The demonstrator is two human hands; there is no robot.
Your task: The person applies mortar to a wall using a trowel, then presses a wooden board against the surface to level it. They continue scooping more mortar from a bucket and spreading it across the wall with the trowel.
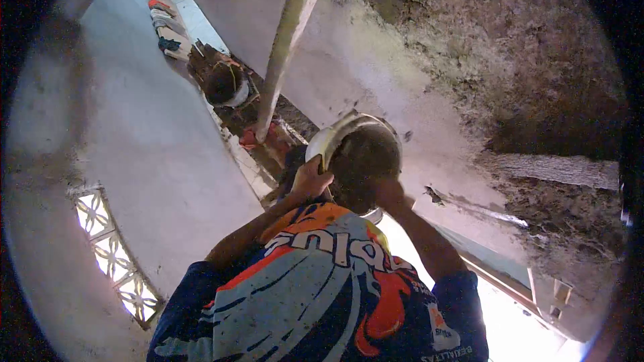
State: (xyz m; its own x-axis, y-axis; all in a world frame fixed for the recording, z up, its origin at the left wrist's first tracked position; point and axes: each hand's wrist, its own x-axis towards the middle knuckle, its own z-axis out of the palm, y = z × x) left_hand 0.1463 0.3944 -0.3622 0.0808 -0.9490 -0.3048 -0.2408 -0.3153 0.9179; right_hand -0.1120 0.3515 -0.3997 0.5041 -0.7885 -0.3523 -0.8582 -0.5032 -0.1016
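Note:
A white bucket (320, 145) with dark grey-brown mortar (365, 157) in it is tilted in front of my chest, its mouth facing me. My left hand (310, 179) is closed on the bucket's rim at its near left side. On the right, my right hand (390, 196) reaches to the mortar at the bucket's lower right edge. Its fingers are dark and blurred against the mortar, so what they hold, if anything, cannot be made out.
A wooden pole (285, 47) slants down beyond the bucket. Farther left, another bucket (236, 94) stands on planks. Rough, partly plastered wall (483, 60) fills the right. A patterned vent block (114, 255) is set in the left wall.

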